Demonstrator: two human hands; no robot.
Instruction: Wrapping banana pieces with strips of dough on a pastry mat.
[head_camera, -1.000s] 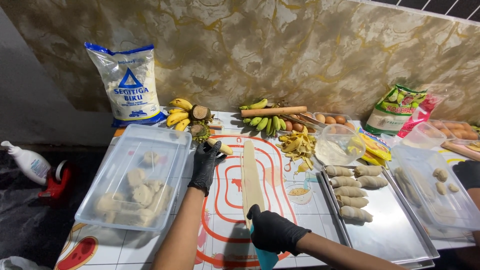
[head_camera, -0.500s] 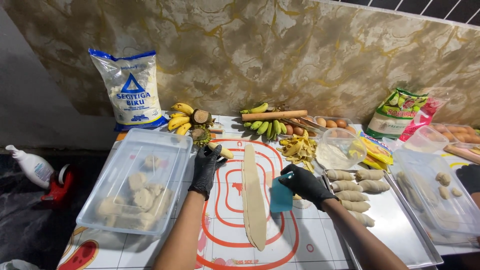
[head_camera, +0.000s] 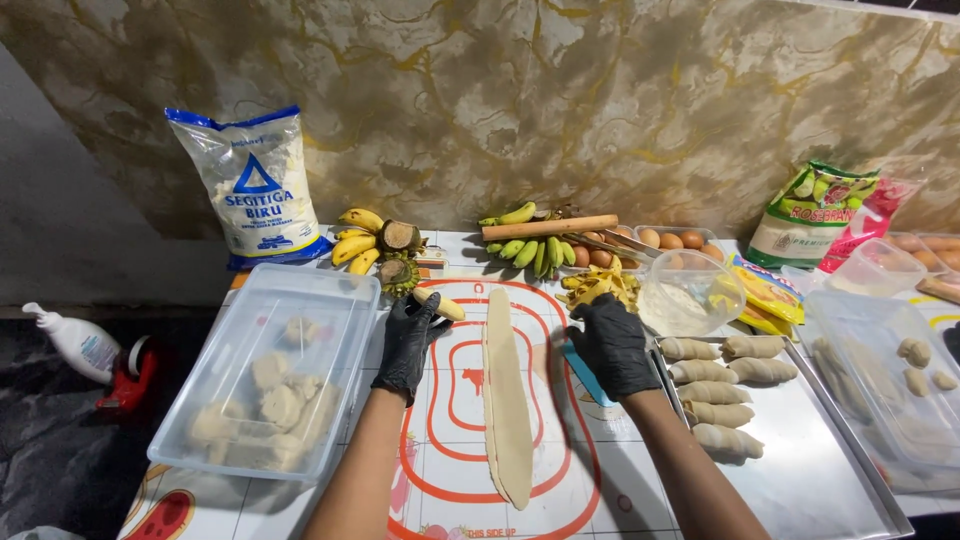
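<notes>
A long flat strip of dough (head_camera: 507, 395) lies on the red-ringed mat (head_camera: 440, 440) in the middle of the tabletop (head_camera: 640, 490), its long axis running from the front edge toward the wall at the back, one rounded tip pointing at the bananas (head_camera: 530, 248) and rolling pin (head_camera: 550, 227) there, the other at the person. Both black-gloved hands sit near the far end of the strip, one on each side. The left hand (head_camera: 408, 340) rests just left of it with fingers bent, and a peeled banana piece (head_camera: 440, 304) lies at its fingertips; whether that grip is closed on the piece or only touching it cannot be told. The right hand (head_camera: 612, 345) is just right of the strip and about as near to it, its grip closed around a blue scraper (head_camera: 585, 375) whose blade shows below the palm, pointing toward the front edge. Its fingertips reach a heap of yellow banana peels (head_camera: 598, 287) beside a clear bowl (head_camera: 690, 292). A lidded clear tub (head_camera: 262, 375) of dough lumps stands at the left edge, and a metal tray (head_camera: 800, 470) with rolled dough pieces (head_camera: 725, 390) fills the right side.
</notes>
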